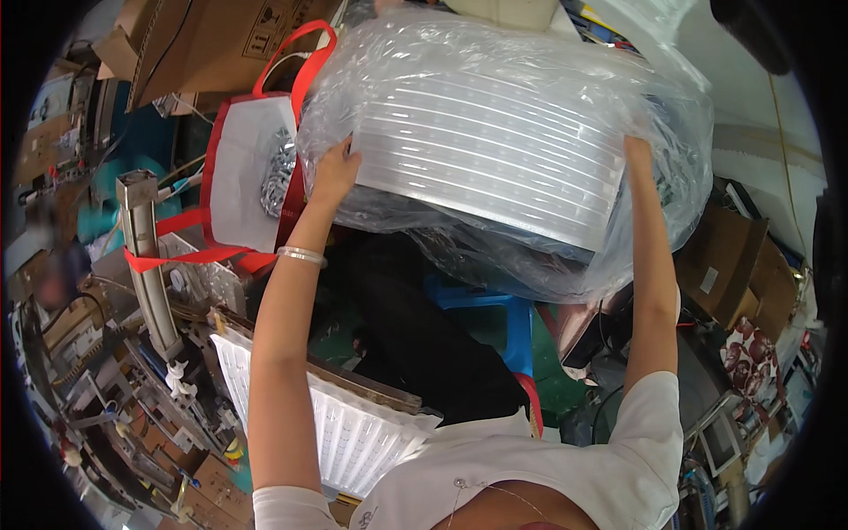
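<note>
A white, ribbed rectangular panel [495,150], perhaps the top of a stack, lies in front of me on a large clear plastic bag [530,265]. The bag bunches around it on all sides. My left hand [336,173] is closed at the panel's left edge, its thumb and fingertips pinching there. At the opposite edge, my right hand [638,157] is closed too, with its fingertips partly hidden at the rim. Between the two hands the panel sits slightly tilted, its right side lower.
A white tote bag with red trim [243,172] stands left of the panel, holding shiny silvery pieces. Beside it rises a metal post [146,256]. More ribbed white panels [353,433] lean by my left arm. A blue stool [517,331] and cardboard boxes [729,265] stand around.
</note>
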### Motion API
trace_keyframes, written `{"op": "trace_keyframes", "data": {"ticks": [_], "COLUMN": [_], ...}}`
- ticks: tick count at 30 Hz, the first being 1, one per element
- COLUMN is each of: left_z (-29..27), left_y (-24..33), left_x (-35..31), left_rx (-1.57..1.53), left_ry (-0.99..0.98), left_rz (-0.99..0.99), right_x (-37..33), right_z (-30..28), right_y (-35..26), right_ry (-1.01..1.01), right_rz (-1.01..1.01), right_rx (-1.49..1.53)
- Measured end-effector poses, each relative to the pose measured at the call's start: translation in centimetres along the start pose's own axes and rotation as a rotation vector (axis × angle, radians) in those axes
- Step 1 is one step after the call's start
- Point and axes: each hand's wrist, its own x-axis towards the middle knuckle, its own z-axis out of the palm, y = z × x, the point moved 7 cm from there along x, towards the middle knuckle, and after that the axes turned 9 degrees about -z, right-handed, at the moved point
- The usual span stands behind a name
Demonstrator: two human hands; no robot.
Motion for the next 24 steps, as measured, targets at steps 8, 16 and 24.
{"op": "trace_keyframes", "data": {"ticks": [8,16,24], "left_z": [1.3,0.9,11.3], "left_y": [-0.9,1.5,-4.7], "left_x": [-0.8,-4.8,-10.8], "left_rx": [-0.006,-0.113,-0.534], "left_ry": [0.115,0.220,-0.207], "left_rz": [-0.206,-0.365,-0.843], "right_x": [2.3,2.3,-12.0], "right_z": [-0.4,-1.0,-1.5], "right_y": [-0.1,-2.7,-14.3], "right_ry": [0.109,0.198,0.426], "right_rz": [0.441,0.341,-0.015], "right_rx": [0.560,0.581,0.508]}}
